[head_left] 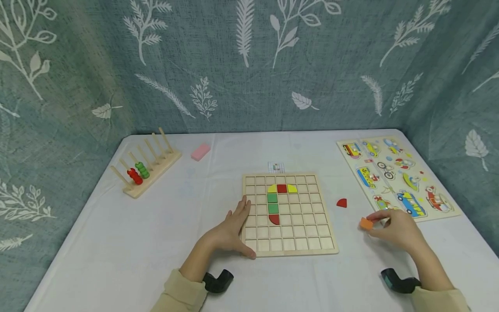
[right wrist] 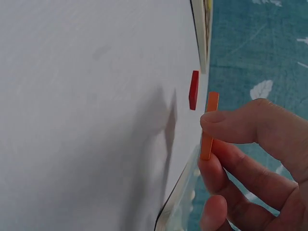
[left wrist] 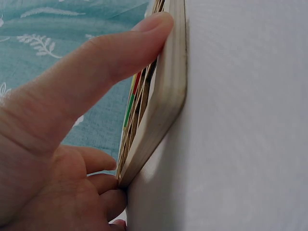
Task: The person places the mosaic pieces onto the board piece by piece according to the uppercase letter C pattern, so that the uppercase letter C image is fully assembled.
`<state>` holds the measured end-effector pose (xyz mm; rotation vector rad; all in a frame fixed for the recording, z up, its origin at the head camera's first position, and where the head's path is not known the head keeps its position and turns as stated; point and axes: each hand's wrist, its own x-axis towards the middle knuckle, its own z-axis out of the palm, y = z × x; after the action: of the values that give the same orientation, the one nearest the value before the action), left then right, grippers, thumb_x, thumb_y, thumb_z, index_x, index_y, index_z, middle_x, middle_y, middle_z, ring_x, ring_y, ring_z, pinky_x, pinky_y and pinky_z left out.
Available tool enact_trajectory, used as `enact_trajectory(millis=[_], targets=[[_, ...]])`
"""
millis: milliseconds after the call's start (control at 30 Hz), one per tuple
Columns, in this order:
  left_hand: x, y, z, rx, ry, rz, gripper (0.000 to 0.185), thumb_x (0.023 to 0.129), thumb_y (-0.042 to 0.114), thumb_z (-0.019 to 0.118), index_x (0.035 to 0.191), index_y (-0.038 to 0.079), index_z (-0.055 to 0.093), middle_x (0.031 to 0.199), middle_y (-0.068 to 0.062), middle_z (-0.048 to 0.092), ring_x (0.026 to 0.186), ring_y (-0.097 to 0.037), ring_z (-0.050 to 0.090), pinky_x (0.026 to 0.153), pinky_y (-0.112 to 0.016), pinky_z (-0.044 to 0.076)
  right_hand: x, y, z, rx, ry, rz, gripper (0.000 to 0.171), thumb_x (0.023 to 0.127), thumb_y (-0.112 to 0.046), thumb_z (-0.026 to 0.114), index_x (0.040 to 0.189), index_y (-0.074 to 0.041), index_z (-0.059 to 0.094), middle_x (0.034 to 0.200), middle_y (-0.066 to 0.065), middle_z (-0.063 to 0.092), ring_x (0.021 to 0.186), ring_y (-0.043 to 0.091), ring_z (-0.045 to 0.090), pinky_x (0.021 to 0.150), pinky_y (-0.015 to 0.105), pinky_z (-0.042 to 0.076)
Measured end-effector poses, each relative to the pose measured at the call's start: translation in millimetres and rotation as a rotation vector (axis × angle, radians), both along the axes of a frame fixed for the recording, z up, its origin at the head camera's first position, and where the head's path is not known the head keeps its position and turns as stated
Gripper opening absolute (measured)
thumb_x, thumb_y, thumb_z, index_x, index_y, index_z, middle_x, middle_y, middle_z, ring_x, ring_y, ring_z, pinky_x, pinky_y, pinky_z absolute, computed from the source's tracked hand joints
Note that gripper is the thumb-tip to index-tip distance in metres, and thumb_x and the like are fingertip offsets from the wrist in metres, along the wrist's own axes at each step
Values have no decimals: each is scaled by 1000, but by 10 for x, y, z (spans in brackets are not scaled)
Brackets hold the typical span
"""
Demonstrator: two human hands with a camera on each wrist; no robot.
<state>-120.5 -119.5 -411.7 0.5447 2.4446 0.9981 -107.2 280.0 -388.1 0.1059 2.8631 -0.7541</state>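
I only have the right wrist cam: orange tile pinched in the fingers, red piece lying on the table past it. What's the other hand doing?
Observer: The left hand rests flat against the left edge of the grid board, thumb along its near corner.
Operator: Anything in the board yet?
Observer: Yes, a hook of pieces: yellow, red, yellow on top, two green squares below, then a red quarter-round.
Operator: Where's my orange tile relative to the board?
Observer: The orange tile sits right of the board, pinched by the right hand, just nearer than the loose red piece.
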Motion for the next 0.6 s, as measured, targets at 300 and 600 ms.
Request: enact_trajectory(millis=[300, 600], targets=[[0, -9, 8, 11, 1, 1, 129, 52, 28, 89, 145, -2, 4, 152, -13, -9, 139, -24, -5, 110, -46, 2, -33, -176, 3, -38, 36, 38, 31, 67, -15, 77, 95, -2, 70, 84, 6, 61, 66, 20, 42, 51, 29, 33], [6, -5, 22, 12, 10, -7, 129, 53, 27, 89, 145, -3, 4, 152, -15, -9, 139, -25, -5, 110, -47, 2, -70, -383, 0, -73, 59, 88, 27, 68, -12, 76, 93, -5, 71, 87, 6, 64, 65, 19, 44, 51, 27, 35]])
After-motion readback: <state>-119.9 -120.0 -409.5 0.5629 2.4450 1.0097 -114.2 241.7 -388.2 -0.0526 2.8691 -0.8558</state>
